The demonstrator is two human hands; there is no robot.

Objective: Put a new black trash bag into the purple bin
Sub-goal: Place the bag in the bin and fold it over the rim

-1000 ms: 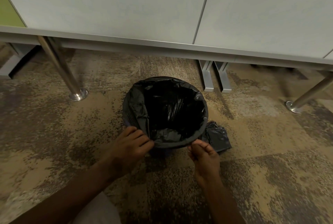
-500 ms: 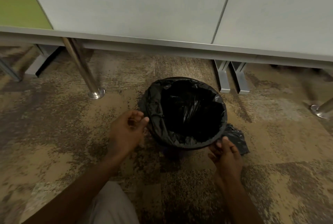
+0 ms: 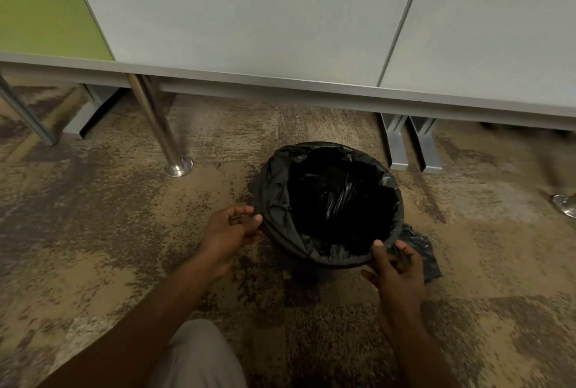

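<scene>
Far left, a green panel meets the grey bench surface, and a chrome leg drops from the bench edge to the mottled carpet. Your left hand sits at the left side of the bin rim, fingers curled and nearly closed, pinching the folded-over edge of the black trash bag.

The bin stands upright on the carpet in front of the bench, between your two hands. The bag lines its inside and is draped over the whole rim, so almost none of the bin's own wall shows; only a dark strip appears below the bag at the near side.

Your right hand is at the near right of the rim, thumb pressed on the bag's edge and the other fingers loosely bent beneath it, gripping the plastic there. Just behind that hand a crumpled piece of black plastic lies on the carpet, touching the bin's right side. Further right stand two grey bench feet.
</scene>
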